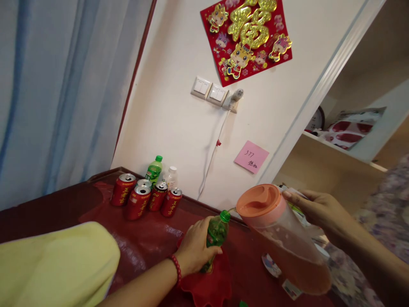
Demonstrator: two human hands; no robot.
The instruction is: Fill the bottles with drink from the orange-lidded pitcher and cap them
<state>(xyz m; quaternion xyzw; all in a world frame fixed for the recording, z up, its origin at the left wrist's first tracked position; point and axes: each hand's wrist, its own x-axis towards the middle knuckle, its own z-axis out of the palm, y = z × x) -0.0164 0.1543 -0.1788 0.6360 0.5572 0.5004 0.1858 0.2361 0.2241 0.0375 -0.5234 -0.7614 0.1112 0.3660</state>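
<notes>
My left hand (pixel 200 245), with a red bead bracelet at the wrist, is wrapped round a green plastic bottle (pixel 220 233). The bottle leans slightly, its green top upward, above a red scalloped dish (pixel 207 288). On the right, my right hand (pixel 315 209) is closed at the handle side of a clear pitcher (pixel 287 245) with an orange lid (pixel 259 200). The pitcher tilts left and contains a reddish-brown liquid. Its spout comes close to the bottle's top; whether they touch I cannot tell. The pitcher's handle is mostly hidden.
Several red drink cans (pixel 139 202) stand together at the table's back left, before a green-capped bottle (pixel 154 170) and a white-capped bottle (pixel 171 175). A yellow cloth-like surface (pixel 60 264) lies at left. A white cord (pixel 212 157) hangs down the wall behind.
</notes>
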